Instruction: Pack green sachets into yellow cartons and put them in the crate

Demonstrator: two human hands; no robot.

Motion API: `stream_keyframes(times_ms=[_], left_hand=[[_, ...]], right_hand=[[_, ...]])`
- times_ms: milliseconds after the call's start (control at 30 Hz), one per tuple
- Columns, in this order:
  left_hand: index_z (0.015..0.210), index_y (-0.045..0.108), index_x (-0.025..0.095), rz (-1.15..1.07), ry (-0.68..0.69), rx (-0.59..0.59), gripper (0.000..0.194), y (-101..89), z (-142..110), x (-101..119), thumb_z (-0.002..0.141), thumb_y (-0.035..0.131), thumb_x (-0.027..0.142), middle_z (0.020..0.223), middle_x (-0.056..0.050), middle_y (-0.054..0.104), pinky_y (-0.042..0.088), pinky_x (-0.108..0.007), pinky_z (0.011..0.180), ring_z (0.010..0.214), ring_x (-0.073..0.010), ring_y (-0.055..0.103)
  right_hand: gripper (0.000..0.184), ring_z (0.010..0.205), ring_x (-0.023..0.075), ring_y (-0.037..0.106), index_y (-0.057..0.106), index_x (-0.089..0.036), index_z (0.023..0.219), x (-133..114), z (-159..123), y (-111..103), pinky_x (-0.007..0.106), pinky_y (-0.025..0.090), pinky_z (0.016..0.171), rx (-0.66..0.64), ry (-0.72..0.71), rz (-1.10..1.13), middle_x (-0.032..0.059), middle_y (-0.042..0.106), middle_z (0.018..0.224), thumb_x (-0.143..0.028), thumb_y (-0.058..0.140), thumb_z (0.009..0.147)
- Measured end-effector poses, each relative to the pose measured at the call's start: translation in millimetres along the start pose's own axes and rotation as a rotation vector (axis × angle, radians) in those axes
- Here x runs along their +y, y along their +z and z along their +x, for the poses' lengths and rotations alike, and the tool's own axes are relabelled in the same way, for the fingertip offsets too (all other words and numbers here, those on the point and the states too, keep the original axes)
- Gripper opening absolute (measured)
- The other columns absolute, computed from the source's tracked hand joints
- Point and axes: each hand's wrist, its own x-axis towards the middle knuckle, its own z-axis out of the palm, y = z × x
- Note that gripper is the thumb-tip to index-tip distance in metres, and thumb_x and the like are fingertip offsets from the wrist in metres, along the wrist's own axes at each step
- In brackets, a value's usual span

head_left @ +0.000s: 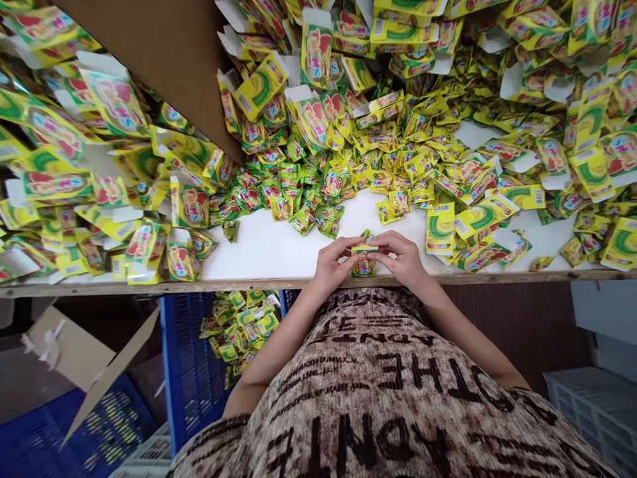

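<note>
Between both hands, close to the table's front edge, is a small yellow and green candy box [363, 264]. My left hand [334, 260] pinches its left side, and my right hand [399, 257] pinches the right side near the top. The fingers of both meet around the upper end of the box, where a bit of green wrapper pokes up behind. Just beyond the hands lie green candy packets [328, 219] and yellow candy packets [391, 209]. Right of my right hand, a yellow box [440, 228] lies on the white table [269, 249].
Heaps of open boxes [112, 99] and packets cover the left, back and right. A brown cardboard panel [164, 60] divides the heap at the upper left. Below the table edge stands a blue crate [186, 358] with filled boxes [249, 322]; a cardboard carton [79, 345] is left of it.
</note>
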Motion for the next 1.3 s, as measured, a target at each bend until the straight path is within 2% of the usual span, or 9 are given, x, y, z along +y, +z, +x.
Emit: stream_keyframes(times_ms=[133,367,433,567,633,733,900,1067,1300], left_hand=[[0.107,0.073,0.021,0.044,0.027,-0.059,0.024,2.0,-4.4,1.9,0.084,0.07,0.029,0.098,-0.008,0.073,0.053,-0.029,0.081,0.09,-0.016,0.067],[0.109,0.069,0.021,-0.184,-0.348,0.055,0.039,-4.5,-1.0,12.1,0.076,0.075,0.04,0.101,-0.007,0.072,0.054,-0.029,0.078,0.088,-0.0186,0.067],[0.108,0.07,0.022,-0.226,-0.461,0.088,0.042,-35.6,-7.2,23.7,0.071,0.079,0.041,0.097,-0.006,0.073,0.054,-0.029,0.074,0.081,-0.0179,0.067],[0.092,0.077,0.024,0.001,-0.792,-0.256,0.041,-133.6,-55.6,41.0,0.058,0.086,0.045,0.091,-0.006,0.075,0.055,-0.03,0.068,0.076,-0.0216,0.067],[0.09,0.078,0.025,0.153,-0.939,-0.257,0.05,-175.5,-90.3,42.6,0.05,0.086,0.052,0.094,-0.006,0.077,0.056,-0.034,0.073,0.084,-0.027,0.068],[0.087,0.079,0.021,0.347,-1.083,-0.204,0.059,-202.0,-124.0,43.5,0.045,0.084,0.061,0.096,-0.008,0.077,0.056,-0.039,0.081,0.091,-0.0321,0.069],[0.098,0.078,0.025,0.217,-0.85,-0.346,0.039,-163.7,-86.0,57.8,0.069,0.075,0.052,0.106,-0.006,0.076,0.051,-0.038,0.095,0.102,-0.0286,0.067],[0.093,0.079,0.023,0.128,-0.572,-0.529,0.028,-111.1,-1.1,52.8,0.072,0.075,0.042,0.089,-0.006,0.077,0.054,-0.029,0.077,0.082,-0.0225,0.069],[0.088,0.077,0.018,0.168,-0.336,-0.293,0.022,-33.6,48.6,3.7,0.066,0.076,0.023,0.069,-0.003,0.07,0.048,-0.026,0.061,0.06,-0.0152,0.059]], right_hand=[[0.014,0.1,0.0194,0.064,0.072,-0.026,0.1,-2.9,-15.4,7.1,0.037,0.055,0.088,0.08,-0.076,-0.094,0.0069,0.066,0.104,-0.026,0.064,0.089],[0.027,0.11,0.0259,0.058,0.069,-0.024,0.113,10.2,27.7,-28.8,0.045,0.051,0.094,0.133,0.056,-0.475,0.0116,0.063,0.116,-0.027,0.051,0.094],[0.037,0.124,0.0322,0.048,0.064,-0.021,0.124,19.9,49.7,-44.2,0.052,0.043,0.103,0.062,0.058,-0.671,0.0144,0.057,0.13,-0.027,0.061,0.088],[0.034,0.125,0.0343,0.047,0.068,-0.019,0.12,38.5,71.9,-63.5,0.054,0.039,0.106,-0.127,0.069,-0.745,0.0155,0.055,0.135,-0.026,0.06,0.088],[0.033,0.12,0.0316,0.052,0.068,-0.019,0.12,44.3,74.5,-69.3,0.051,0.042,0.103,-0.12,0.075,-0.709,0.0145,0.057,0.131,-0.024,0.055,0.09],[0.04,0.11,0.0308,0.057,0.065,-0.017,0.123,44.3,76.5,-76.5,0.048,0.046,0.096,-0.082,0.09,-0.739,0.0146,0.058,0.123,-0.019,0.062,0.083],[0.016,0.087,0.0267,0.059,0.07,-0.016,0.089,19.5,68.0,-66.2,0.04,0.047,0.08,0.049,0.143,-0.66,0.0087,0.064,0.09,-0.029,0.07,0.079],[0.033,0.074,0.0186,0.058,0.065,-0.02,0.093,6.0,38.7,-10.9,0.031,0.045,0.07,-0.101,0.362,-0.296,0.0,0.065,0.079,-0.033,0.081,0.067],[0.028,0.096,0.0277,0.057,0.059,-0.017,0.091,6.5,34.6,11.4,0.037,0.045,0.079,-0.195,0.294,-0.698,0.0115,0.059,0.099,-0.03,0.077,0.074]])
